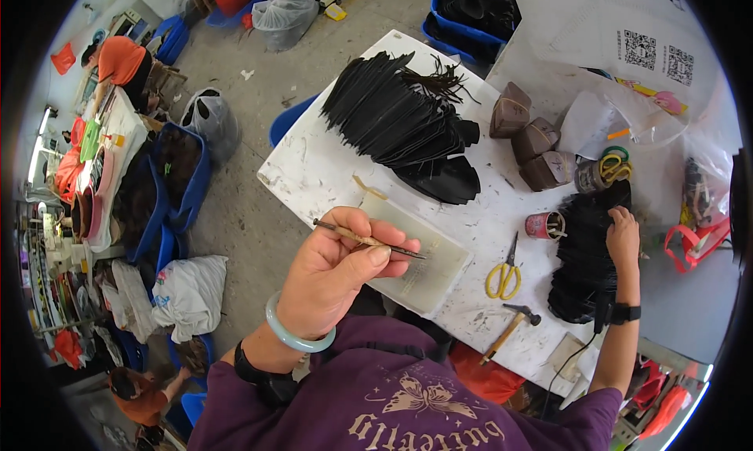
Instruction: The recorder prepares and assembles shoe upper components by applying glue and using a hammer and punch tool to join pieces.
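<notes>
When locating the slim pointed tool (353, 234), look above the pale slab (439, 274): pinched between thumb and fingers of left hand (336, 267), presumably for tip control. Note right hand (623, 235) at edge of black stacked pieces (580, 263), possibly to steady them; cannot tell whether gripping.

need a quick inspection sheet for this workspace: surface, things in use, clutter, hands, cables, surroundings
Surface: white table, dark smudges
Things in use: thin pointed tool, dark pile, fanned black pieces
Clutter: yellow-handled scissors, hammer, red can, three brown bundles
Hands: left hand grips the tool; right hand touches the dark pile
Cables: one black cable below the right wrist
Surroundings: blue tubs, white bag, two people in orange
</notes>
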Available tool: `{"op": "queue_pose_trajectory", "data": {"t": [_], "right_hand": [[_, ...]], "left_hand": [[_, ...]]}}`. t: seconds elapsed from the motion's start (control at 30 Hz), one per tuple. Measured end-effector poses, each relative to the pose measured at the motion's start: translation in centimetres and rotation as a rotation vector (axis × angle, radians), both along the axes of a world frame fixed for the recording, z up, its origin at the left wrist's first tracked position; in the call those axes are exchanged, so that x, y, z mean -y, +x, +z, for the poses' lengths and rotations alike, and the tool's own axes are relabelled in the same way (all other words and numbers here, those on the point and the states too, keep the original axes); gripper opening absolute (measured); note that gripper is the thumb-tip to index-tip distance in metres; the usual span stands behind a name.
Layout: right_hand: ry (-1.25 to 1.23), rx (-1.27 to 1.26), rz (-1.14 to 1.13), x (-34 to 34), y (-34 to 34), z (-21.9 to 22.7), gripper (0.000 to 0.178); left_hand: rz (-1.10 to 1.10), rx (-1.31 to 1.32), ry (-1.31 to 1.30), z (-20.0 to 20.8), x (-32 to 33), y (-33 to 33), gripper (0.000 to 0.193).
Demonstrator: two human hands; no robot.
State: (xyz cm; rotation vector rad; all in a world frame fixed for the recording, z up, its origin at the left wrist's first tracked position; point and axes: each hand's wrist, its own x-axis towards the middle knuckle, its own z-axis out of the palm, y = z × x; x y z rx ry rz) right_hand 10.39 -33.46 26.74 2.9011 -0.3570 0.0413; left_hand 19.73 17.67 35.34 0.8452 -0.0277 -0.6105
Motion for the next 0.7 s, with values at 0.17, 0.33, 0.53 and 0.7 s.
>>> {"op": "queue_pose_trajectory", "data": {"t": [0.17, 0.33, 0.53, 0.7], "right_hand": [[0.485, 0.305, 0.065, -13.2, 0.8, 3.9, 0.014], [0.836, 0.438, 0.202, -26.3, 2.6, 7.7, 0.015], [1.305, 0.511, 0.527, -38.3, 2.9, 12.4, 0.023], [1.481, 0.575, 0.632, -41.5, 1.3, 12.0, 0.025]], "left_hand": [[-0.093, -0.046, -0.164, 0.7, -3.1, 1.4, 0.020], [-0.191, -0.246, -0.474, 0.4, -5.0, 1.5, 0.022], [-0.207, -0.376, -0.625, 0.9, -6.4, -1.3, 0.019], [-0.173, -0.307, -0.587, 1.0, -7.3, -5.4, 0.018]]}}
